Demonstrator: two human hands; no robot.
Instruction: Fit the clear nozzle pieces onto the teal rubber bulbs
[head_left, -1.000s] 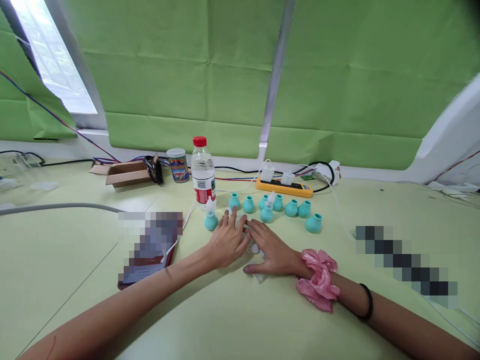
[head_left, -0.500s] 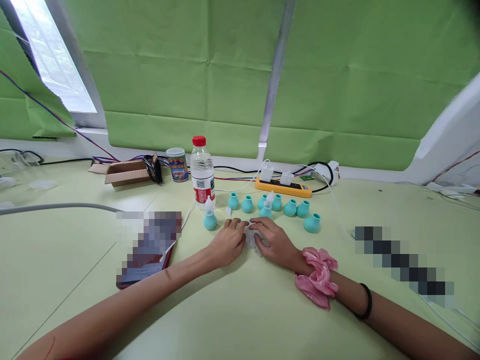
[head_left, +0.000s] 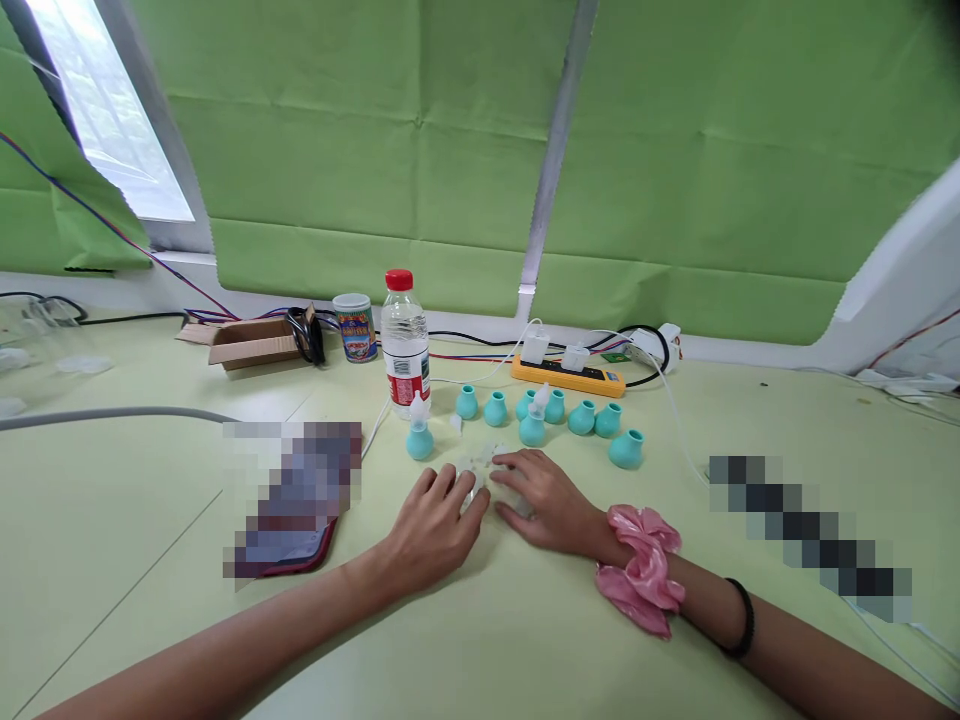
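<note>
Pale green table (head_left: 480, 640): nearest the viewer, the left hand (head_left: 431, 525) and right hand (head_left: 544, 500) lie palm-down, fingers loosely curled over a small pile of white tips (head_left: 480, 462), gripping none that can be made out. Just beyond the pile stand two teal bulbs already tipped (head_left: 419, 432) (head_left: 533, 420), then a row of six untipped bulbs (head_left: 555, 408). Judged from this, about a quarter of the fitting is done. Behind the pile's left stands a water bottle (head_left: 405, 345).
</note>
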